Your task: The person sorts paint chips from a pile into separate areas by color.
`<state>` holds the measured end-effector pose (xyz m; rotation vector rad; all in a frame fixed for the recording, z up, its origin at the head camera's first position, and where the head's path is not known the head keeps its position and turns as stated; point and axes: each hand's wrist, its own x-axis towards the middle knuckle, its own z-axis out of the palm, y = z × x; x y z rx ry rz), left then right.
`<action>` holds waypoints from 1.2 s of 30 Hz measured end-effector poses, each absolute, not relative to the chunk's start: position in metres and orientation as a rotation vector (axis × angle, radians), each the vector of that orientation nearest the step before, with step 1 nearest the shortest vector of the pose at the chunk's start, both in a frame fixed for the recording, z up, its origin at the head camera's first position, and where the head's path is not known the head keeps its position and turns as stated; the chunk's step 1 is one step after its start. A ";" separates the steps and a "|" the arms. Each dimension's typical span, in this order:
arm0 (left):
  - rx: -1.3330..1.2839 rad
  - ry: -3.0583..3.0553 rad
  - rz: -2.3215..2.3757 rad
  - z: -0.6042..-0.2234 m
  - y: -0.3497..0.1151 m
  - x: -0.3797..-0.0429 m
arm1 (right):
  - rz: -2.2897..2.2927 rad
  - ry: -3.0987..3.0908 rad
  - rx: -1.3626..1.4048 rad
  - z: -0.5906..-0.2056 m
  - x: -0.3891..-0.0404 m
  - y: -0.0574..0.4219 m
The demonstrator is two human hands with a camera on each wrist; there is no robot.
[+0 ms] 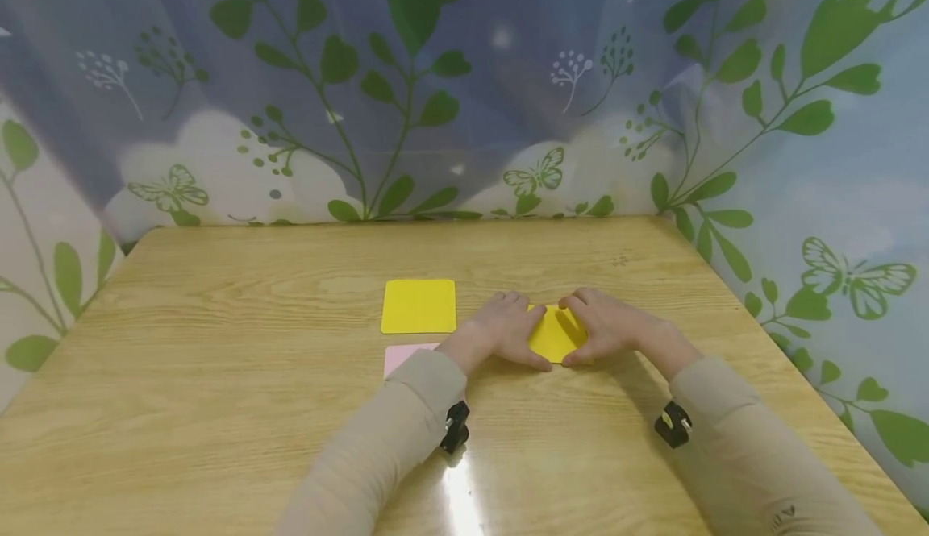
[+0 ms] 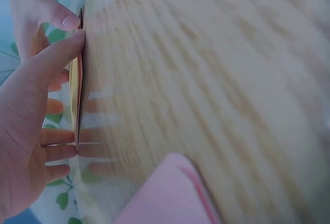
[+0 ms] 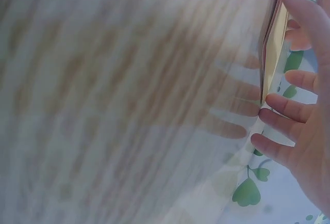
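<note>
A yellow square card point(image 1: 556, 336) lies between my two hands, right of the table's middle. My left hand point(image 1: 508, 330) holds its left side, thumb at the near edge and fingers at the far part. On the opposite side, my right hand point(image 1: 606, 322) grips it the same way, the two thumbs close together. Seen edge-on in the left wrist view, thin layers point(image 2: 76, 87) show, yellow with a reddish one beneath, close over the tabletop. To the left lies another yellow square card point(image 1: 418, 306). Nearer me is a pink card point(image 1: 406, 357), partly hidden by my left sleeve.
The wooden table point(image 1: 218, 407) spreads around the cards. A curtain point(image 1: 479, 101) printed with leaves and butterflies hangs along its back edge and both sides. Small black devices point(image 1: 455, 427) are strapped at both wrists.
</note>
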<state>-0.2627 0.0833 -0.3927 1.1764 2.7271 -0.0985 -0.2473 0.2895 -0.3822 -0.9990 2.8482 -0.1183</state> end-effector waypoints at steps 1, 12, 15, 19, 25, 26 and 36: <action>1.167 2.728 -0.088 -0.393 0.084 -0.263 | -0.120 2.848 -0.997 -0.383 -0.247 0.290; 1.175 2.747 -0.056 -0.391 0.088 -0.263 | -0.208 2.849 -1.032 -0.383 -0.249 0.292; 1.178 2.747 -0.059 -0.390 0.088 -0.264 | -0.198 2.850 -1.053 -0.383 -0.248 0.293; 1.186 2.736 -0.073 -0.390 0.089 -0.265 | -0.166 2.835 -1.039 -0.383 -0.246 0.293; 1.243 2.744 -0.115 -0.390 0.090 -0.267 | -0.138 2.812 -1.016 -0.380 -0.245 0.291; 1.249 2.746 -0.126 -0.389 0.090 -0.267 | -0.135 2.810 -1.013 -0.379 -0.245 0.291; 1.249 2.736 -0.207 -0.392 0.091 -0.264 | -0.116 2.769 -0.858 -0.376 -0.246 0.288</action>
